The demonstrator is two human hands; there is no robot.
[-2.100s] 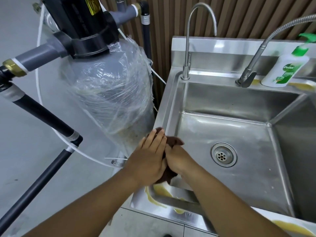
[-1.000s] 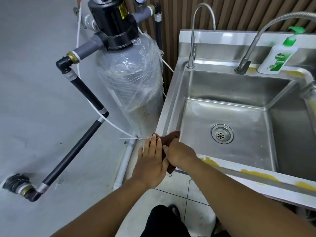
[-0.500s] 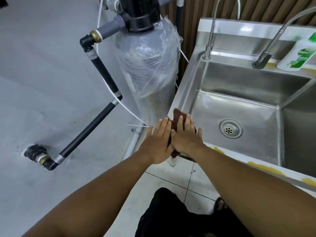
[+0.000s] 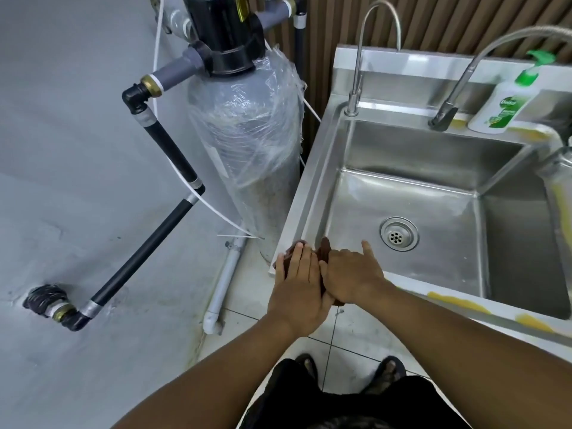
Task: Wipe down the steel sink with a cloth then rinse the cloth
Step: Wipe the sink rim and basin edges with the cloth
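The steel sink [image 4: 309, 181] fills the right half of the head view, with a round drain [image 4: 399, 233] in its basin floor. A dark brown cloth [image 4: 324, 252] lies over the sink's front left corner, mostly hidden under my hands. My left hand [image 4: 301, 284] presses flat on the cloth at the outer edge of the corner. My right hand [image 4: 351, 275] lies beside it, palm down on the cloth over the front rim, thumb pointing into the basin. Both hands touch each other.
A thin gooseneck tap [image 4: 356, 72] and a flexible hose tap [image 4: 445, 114] stand at the back rim, beside a green-capped soap bottle [image 4: 504, 103]. Yellow stains [image 4: 458, 305] mark the front rim. A plastic-wrapped filter tank [image 4: 247, 144] with black pipes [image 4: 148, 243] stands left of the sink.
The hands and cloth stay at the sink's front left corner. My right hand has turned, its fingers now spread more toward the basin. The camera has shifted.
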